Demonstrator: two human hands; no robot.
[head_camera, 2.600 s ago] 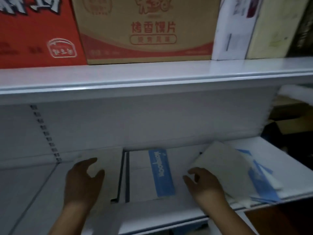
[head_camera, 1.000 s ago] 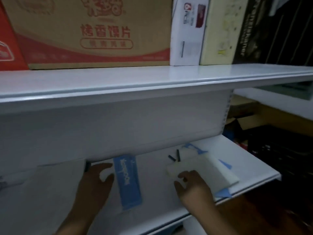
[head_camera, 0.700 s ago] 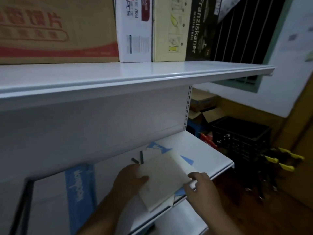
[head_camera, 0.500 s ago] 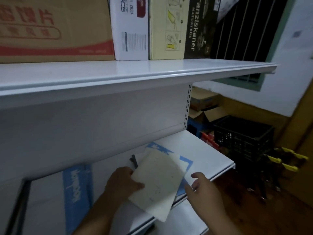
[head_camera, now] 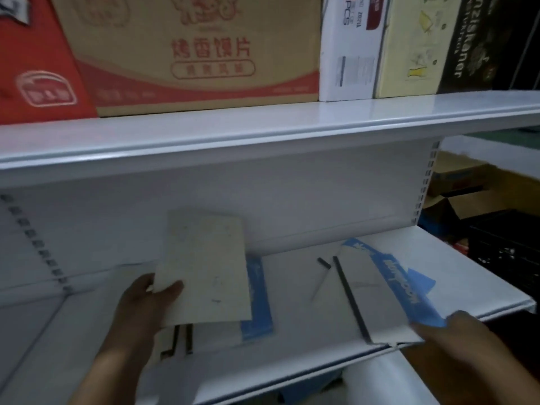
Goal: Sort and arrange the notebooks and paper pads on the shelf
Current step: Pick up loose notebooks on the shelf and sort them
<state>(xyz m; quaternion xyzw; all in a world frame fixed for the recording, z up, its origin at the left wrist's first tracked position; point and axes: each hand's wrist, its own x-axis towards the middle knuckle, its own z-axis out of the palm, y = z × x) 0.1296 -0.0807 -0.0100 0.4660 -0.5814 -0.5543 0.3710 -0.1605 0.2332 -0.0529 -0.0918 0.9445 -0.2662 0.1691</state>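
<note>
Dim, blurry feed, so I'm calling only what I can make out.

I'm seeing the left hand [head_camera: 143,305], left of the blue-band notebook [head_camera: 258,305], pinching the cream pad [head_camera: 204,267] by its lower-left corner. The thumb [head_camera: 171,288] is on the face and the other fingers are hidden behind, so the fingers are narrow and holding the pad. The pad is hanging raised and tilted over the left part of the blue-band notebook, which is lying flat on the shelf [head_camera: 473,258].

Right of the blue-band notebook, a short black piece [head_camera: 323,263] is lying loose. Beside it, the right pile [head_camera: 388,290] is sitting askew, its black spine [head_camera: 349,299] facing the notebook. The right hand [head_camera: 467,337] is touching that pile's near corner, furthest from the blue-band notebook. I can't tell whether those fingers are gripping or only pressing.

Risks I'm flagging:
- A one-corner pinch on a floppy pad means it could be sagging or swinging, then slipping out or landing skewed on the blue-band notebook.
- The right pile's near corner looks to be sitting at the shelf's front lip. A pull from the right hand could drag the covers off the edge.
- Sliding anything toward the blue-band notebook could be sweeping the loose black piece along.
</note>
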